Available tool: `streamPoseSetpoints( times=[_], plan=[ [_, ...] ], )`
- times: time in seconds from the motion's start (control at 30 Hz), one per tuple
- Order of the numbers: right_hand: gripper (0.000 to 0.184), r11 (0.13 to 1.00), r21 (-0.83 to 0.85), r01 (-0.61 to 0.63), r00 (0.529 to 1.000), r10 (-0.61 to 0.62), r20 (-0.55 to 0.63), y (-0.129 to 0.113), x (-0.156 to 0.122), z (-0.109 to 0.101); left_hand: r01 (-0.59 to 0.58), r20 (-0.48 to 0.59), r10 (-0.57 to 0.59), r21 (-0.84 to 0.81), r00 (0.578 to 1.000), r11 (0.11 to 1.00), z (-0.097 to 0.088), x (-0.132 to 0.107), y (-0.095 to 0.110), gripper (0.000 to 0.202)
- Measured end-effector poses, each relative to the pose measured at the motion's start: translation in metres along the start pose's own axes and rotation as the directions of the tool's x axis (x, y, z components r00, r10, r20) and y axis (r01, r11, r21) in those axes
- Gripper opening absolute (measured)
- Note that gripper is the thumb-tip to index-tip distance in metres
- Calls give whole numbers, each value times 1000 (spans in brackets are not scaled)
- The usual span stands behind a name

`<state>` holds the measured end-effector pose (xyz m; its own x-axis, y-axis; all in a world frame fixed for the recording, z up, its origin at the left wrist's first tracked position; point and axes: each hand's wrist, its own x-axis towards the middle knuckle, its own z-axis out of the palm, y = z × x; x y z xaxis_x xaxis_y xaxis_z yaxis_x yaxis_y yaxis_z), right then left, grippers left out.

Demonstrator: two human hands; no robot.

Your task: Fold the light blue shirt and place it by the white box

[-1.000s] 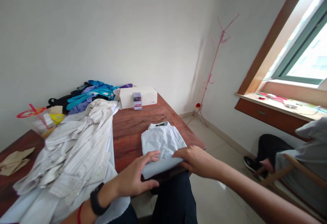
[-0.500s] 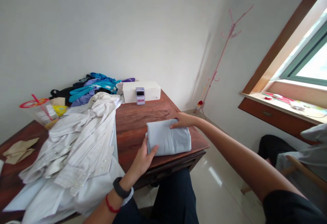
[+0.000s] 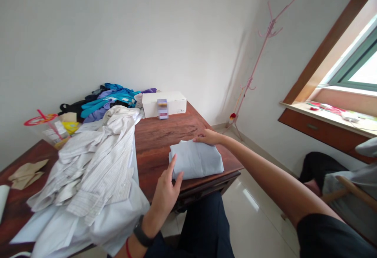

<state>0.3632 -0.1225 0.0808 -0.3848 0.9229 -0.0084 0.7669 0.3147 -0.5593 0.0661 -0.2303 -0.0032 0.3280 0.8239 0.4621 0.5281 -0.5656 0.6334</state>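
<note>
A folded light grey garment (image 3: 197,161) lies at the front right corner of the dark red wooden table (image 3: 159,140). My left hand (image 3: 165,190), with a dark band on its wrist, is at the garment's left front edge, thumb and index finger spread apart. Along the far edge, my right hand (image 3: 207,137) rests with its fingers stretched to the left and the thumb by the cloth. Some of its fingers are hidden. The garment's top is slightly rumpled near that edge.
Striped white shirts (image 3: 94,167) cover the left of the table. Behind them are blue and dark clothes (image 3: 112,97), a plastic cup (image 3: 51,128) and a white box (image 3: 173,103). A pink coat stand (image 3: 259,53) is in the corner. Another person (image 3: 344,179) sits at right.
My left hand has let go of the garment's left edge and drawn back, fingers spread. My right hand has shifted slightly toward the far edge. The garment looks looser on top.
</note>
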Motion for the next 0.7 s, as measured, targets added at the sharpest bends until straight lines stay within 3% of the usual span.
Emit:
streamPoseSetpoints(
  times=[0.13,0.23,0.37,0.43,0.5,0.6,0.7],
  plan=[
    [53,1000,-17,22,990,-19,143,5,2,4,-18,10,16,246,1000,969,-8,-4,1,65],
    [49,997,-77,32,987,-19,159,10,0,13,-2,21,-6,367,1000,930,-19,4,8,68],
    [44,973,-229,25,993,3,118,4,-5,20,-199,162,148,362,976,911,-20,36,24,65],
    [39,948,-317,24,996,3,86,-7,-9,22,-323,283,240,297,929,899,-9,56,31,59],
    [38,911,-411,-22,1000,13,-24,-20,-15,30,-377,355,270,276,895,884,9,70,33,55],
    [43,858,-499,-121,979,20,-204,-35,-27,57,-326,385,182,353,905,877,36,76,27,56],
    [54,869,-476,-137,971,24,-237,-37,-39,90,-261,346,111,424,932,867,55,65,16,58]
  ],
)
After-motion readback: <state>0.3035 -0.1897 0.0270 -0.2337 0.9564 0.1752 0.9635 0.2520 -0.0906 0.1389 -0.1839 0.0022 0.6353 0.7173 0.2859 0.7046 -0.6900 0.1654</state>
